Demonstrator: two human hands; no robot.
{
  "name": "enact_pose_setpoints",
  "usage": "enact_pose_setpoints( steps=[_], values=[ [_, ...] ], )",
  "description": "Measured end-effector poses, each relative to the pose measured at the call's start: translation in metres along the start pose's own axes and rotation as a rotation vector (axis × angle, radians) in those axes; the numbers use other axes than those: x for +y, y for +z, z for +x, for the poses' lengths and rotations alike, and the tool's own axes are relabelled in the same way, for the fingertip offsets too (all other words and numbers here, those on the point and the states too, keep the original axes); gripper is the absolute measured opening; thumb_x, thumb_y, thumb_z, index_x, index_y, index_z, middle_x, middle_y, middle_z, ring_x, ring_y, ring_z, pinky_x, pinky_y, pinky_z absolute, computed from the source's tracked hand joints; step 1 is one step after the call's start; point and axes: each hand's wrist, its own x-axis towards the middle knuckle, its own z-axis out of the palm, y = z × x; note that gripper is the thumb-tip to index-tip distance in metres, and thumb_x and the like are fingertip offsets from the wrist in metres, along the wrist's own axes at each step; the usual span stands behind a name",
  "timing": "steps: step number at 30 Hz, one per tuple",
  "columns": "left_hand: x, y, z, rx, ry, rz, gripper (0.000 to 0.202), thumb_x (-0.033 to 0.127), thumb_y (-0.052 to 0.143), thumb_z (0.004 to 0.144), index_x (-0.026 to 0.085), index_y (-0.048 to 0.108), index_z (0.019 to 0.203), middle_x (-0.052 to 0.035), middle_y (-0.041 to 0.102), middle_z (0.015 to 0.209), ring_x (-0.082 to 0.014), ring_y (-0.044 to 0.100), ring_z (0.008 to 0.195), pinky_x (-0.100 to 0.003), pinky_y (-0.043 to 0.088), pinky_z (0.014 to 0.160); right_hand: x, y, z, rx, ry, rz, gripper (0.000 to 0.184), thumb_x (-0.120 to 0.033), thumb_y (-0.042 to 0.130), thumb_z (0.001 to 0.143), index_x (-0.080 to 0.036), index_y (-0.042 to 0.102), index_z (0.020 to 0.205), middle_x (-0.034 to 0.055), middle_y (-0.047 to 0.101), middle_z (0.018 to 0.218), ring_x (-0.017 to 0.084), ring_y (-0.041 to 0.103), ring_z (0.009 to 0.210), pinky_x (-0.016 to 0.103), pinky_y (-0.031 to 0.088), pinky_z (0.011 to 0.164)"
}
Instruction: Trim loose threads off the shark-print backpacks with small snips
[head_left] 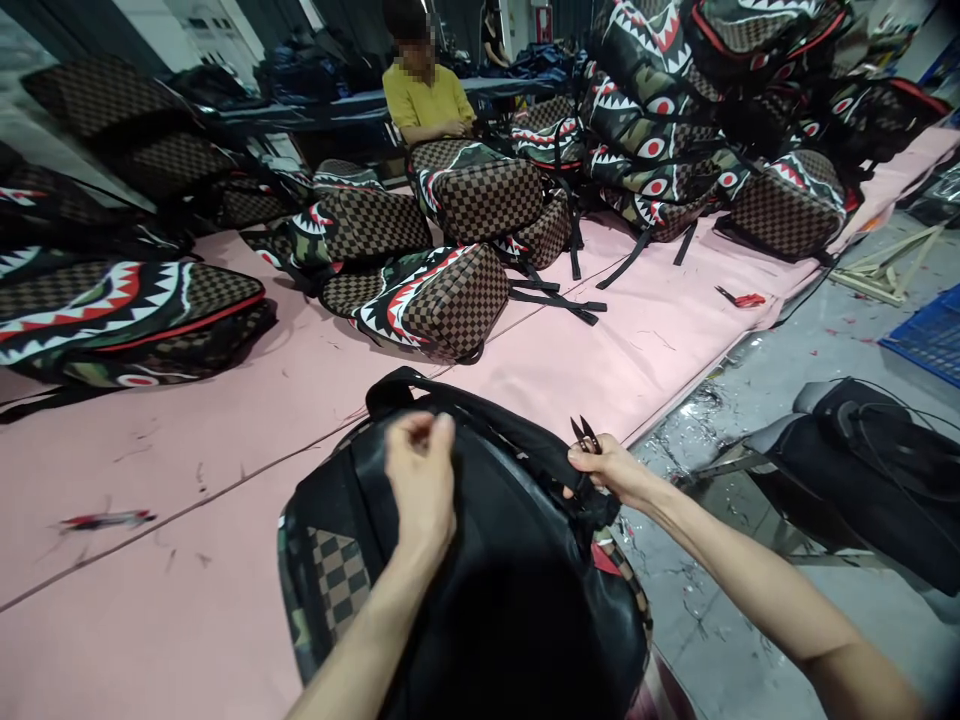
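Observation:
A black backpack (517,600) with checkered side panels lies in front of me at the table's edge, its black back panel and straps facing up. My left hand (421,480) is above the upper part of the panel, fingers curled together and slightly blurred; whatever they may pinch is too small to make out. At the bag's right side, my right hand (604,468) grips dark thread snips (583,432), blades pointing up and away. The same hand rests against a black shoulder strap (517,430), its lower fingers partly hidden.
Shark-mouth backpacks (435,300) lie across the pink table (225,560), with a tall stack (652,130) at the back right. Red-handled snips (741,298) and a red tool (109,519) lie on it. A person in yellow (427,100) works opposite. A black chair (862,470) stands right.

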Motion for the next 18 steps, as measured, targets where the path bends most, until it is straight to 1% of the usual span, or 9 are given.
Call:
enact_pose_setpoints(
  steps=[2,3,4,5,7,9,15,17,18],
  values=[
    [-0.005,0.006,-0.027,-0.327,-0.341,-0.214,0.037,0.051,0.057,0.071,0.018,0.052,0.086,-0.004,0.057,0.082,-0.0162,0.057,0.074,-0.03,0.047,0.065,-0.002,0.006,-0.001,-0.034,0.004,0.048,0.036,-0.043,0.064,0.069,-0.017,0.044,0.057,0.0058,0.066,0.057,0.002,0.021,0.033,0.02,0.012,0.034],
    [-0.008,0.011,-0.038,-0.466,-0.44,-0.286,0.039,0.053,0.06,0.068,0.018,0.052,0.081,-0.003,0.057,0.077,-0.0147,0.057,0.069,-0.028,0.046,0.059,-0.001,0.008,-0.001,-0.035,0.007,0.064,0.035,-0.043,0.064,0.068,-0.017,0.044,0.058,0.0059,0.066,0.057,0.002,0.021,0.033,0.021,0.012,0.034],
    [-0.009,0.017,-0.045,-0.551,-0.481,-0.334,0.04,0.054,0.063,0.065,0.017,0.052,0.076,-0.0022,0.057,0.073,-0.0133,0.056,0.064,-0.025,0.045,0.054,-0.001,0.009,-0.002,-0.03,0.01,0.075,0.034,-0.043,0.065,0.068,-0.017,0.045,0.059,0.0058,0.066,0.057,0.002,0.021,0.032,0.02,0.011,0.034],
    [-0.01,0.022,-0.051,-0.58,-0.478,-0.364,0.04,0.053,0.067,0.062,0.017,0.051,0.071,-0.0012,0.057,0.068,-0.0118,0.055,0.06,-0.023,0.042,0.05,0.0,0.01,-0.003,-0.025,0.016,0.083,0.033,-0.043,0.065,0.068,-0.016,0.046,0.061,0.0058,0.066,0.057,0.002,0.021,0.032,0.02,0.011,0.035],
    [-0.011,0.029,-0.054,-0.564,-0.431,-0.399,0.038,0.047,0.072,0.059,0.017,0.05,0.064,0.0004,0.055,0.059,-0.0097,0.052,0.053,-0.02,0.037,0.044,0.001,0.011,-0.005,-0.027,0.026,0.098,0.031,-0.042,0.064,0.069,-0.015,0.049,0.064,0.0058,0.066,0.057,0.002,0.021,0.032,0.02,0.011,0.035],
    [-0.01,0.029,-0.053,-0.543,-0.415,-0.433,0.035,0.043,0.073,0.058,0.016,0.05,0.061,0.0003,0.055,0.054,-0.0089,0.05,0.048,-0.019,0.034,0.042,0.001,0.012,-0.007,-0.047,0.031,0.1,0.03,-0.042,0.063,0.071,-0.014,0.052,0.066,0.0061,0.066,0.057,0.002,0.019,0.032,0.021,0.01,0.035],
    [-0.01,0.02,-0.048,-0.535,-0.409,-0.483,0.03,0.036,0.072,0.06,0.014,0.052,0.061,0.0012,0.056,0.053,-0.008,0.05,0.047,-0.021,0.042,0.05,0.0,0.022,-0.004,-0.051,0.038,0.077,0.03,-0.042,0.062,0.072,-0.015,0.05,0.066,0.0062,0.066,0.058,0.002,0.016,0.033,0.02,0.012,0.035],
    [-0.01,0.016,-0.045,-0.555,-0.383,-0.43,0.027,0.036,0.068,0.064,0.014,0.053,0.062,0.0002,0.057,0.054,-0.0108,0.053,0.051,-0.024,0.045,0.054,0.0,0.025,-0.004,-0.044,0.042,0.056,0.032,-0.044,0.062,0.072,-0.015,0.05,0.065,0.005,0.065,0.057,0.003,0.017,0.033,0.02,0.013,0.035],
    [-0.012,0.011,-0.044,-0.576,-0.339,-0.352,0.024,0.037,0.064,0.069,0.015,0.054,0.064,-0.0013,0.059,0.057,-0.0133,0.056,0.055,-0.027,0.047,0.058,-0.001,0.026,-0.005,-0.041,0.044,0.029,0.033,-0.045,0.061,0.072,-0.015,0.051,0.066,0.0048,0.065,0.057,0.003,0.02,0.034,0.019,0.015,0.035]
  ],
)
